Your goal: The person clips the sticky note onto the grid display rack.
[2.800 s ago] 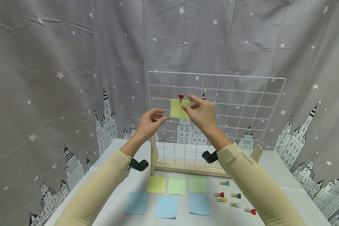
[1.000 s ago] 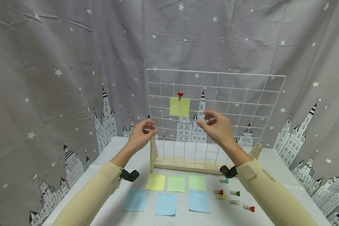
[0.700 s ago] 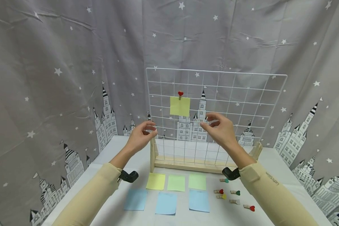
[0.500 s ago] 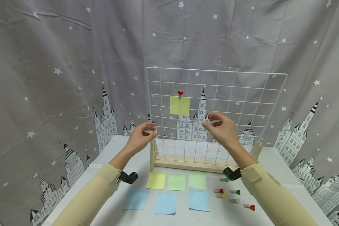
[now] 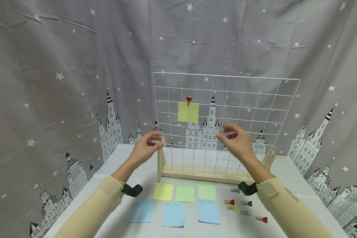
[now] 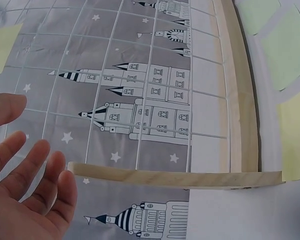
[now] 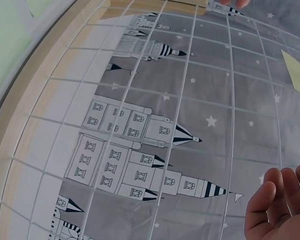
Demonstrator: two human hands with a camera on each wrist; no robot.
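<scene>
1. Both hands are away from the hung yellow note (image 5: 188,114); seconds ago the right hand (image 5: 238,142) was touching it, and it has since drawn back, down and to the right.
2. That note hangs near the upper left of the white wire grid (image 5: 226,76), with the red heart clip (image 5: 188,99) at its top edge. The clip alone now appears to bear it, so this fastening looks finished.
3. Loosely curved fingers, thumb apart, holding nothing: so the right hand stands before the grid. The left hand (image 5: 144,147), lower than before, is the same by the grid's left side; whether it brushes the wires I cannot tell.
4. Six notes, among them the blue note (image 5: 174,215), and six loose clips, such as the red clip (image 5: 230,202), lie unchanged on the table.
</scene>
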